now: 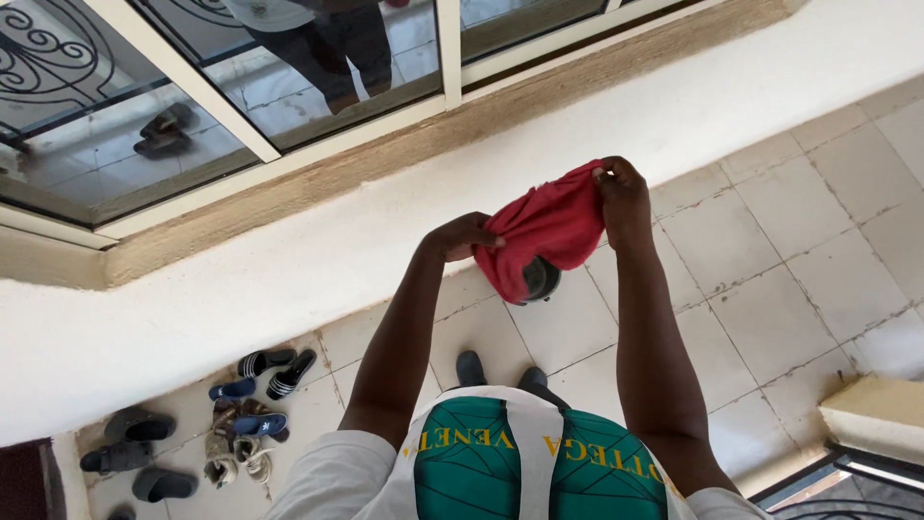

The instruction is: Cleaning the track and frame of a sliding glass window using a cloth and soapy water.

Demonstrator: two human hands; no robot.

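Note:
A red cloth hangs stretched between both my hands in front of me, above the tiled floor. My left hand pinches its left edge. My right hand grips its upper right corner, held a little higher. A dark round object, partly hidden by the cloth, shows just under it; I cannot tell what it is. My feet in dark shoes stand on the tiles below.
A white low wall with a window above it runs across ahead of me. Several sandals and shoes lie on the floor at the lower left. A pale ledge and a dark railing are at the lower right.

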